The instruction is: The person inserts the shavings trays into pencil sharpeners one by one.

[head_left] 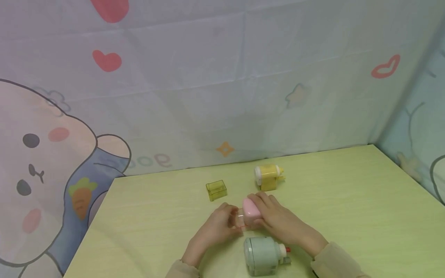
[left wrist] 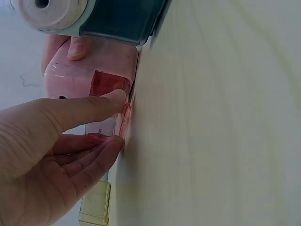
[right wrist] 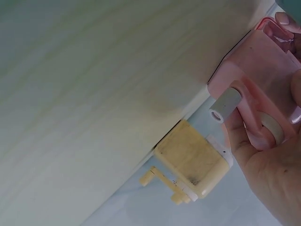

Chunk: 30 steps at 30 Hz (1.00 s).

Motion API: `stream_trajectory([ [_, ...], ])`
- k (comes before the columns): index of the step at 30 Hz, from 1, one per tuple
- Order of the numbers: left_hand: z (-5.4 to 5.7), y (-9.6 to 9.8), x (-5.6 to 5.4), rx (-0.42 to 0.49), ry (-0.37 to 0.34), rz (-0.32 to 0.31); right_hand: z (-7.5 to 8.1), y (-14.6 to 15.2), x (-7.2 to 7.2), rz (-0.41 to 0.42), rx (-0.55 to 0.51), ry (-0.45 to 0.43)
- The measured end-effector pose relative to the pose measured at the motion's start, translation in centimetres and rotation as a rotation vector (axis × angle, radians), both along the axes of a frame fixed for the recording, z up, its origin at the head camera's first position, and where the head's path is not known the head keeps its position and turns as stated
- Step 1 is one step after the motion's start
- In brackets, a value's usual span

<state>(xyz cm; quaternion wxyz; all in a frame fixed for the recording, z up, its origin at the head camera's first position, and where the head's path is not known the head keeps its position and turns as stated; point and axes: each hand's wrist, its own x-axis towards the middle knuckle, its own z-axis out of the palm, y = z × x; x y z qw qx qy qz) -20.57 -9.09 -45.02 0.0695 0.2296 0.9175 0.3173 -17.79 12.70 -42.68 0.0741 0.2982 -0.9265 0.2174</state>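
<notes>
In the head view, a pink, rounded plastic pencil sharpener (head_left: 251, 211) stands on the pale yellow wood-grain worktop (head_left: 347, 200), between the far edge and a grey-green plastic sharpener (head_left: 262, 255). A clear red plastic drawer (head_left: 240, 219) lies on its left, both roughly in a line running along the worktop's far edge. The left hand (head_left: 219, 224) is at the drawer's outer end, nearer to it; the right hand (head_left: 276, 215) grips the pink body from the right.

In the left wrist view, the left hand is nearly closed, thumb and fingertips pinching the red drawer from opposite sides. The drawer's inner end meets the pink body; how far it sits inside, I cannot tell.

In the right wrist view, the right hand is curled round the pink sharpener. The crank with a grey knob (right wrist: 225, 104) is at the end opposite the drawer.
</notes>
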Motion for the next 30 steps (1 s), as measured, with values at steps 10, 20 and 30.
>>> stream_trajectory([
  [10, -0.09, 0.24, -0.14, 0.026, -0.014, -0.004, -0.21, -0.18, -0.10, -0.008, 0.002, -0.004],
  [20, -0.46, 0.20, -0.29, 0.098, -0.069, 0.005, -0.29, -0.30, -0.08, -0.011, 0.000, -0.009],
  [30, -0.43, 0.37, -0.58, 0.118, -0.054, 0.002, -0.24, -0.26, -0.23, -0.004, 0.023, 0.036],
])
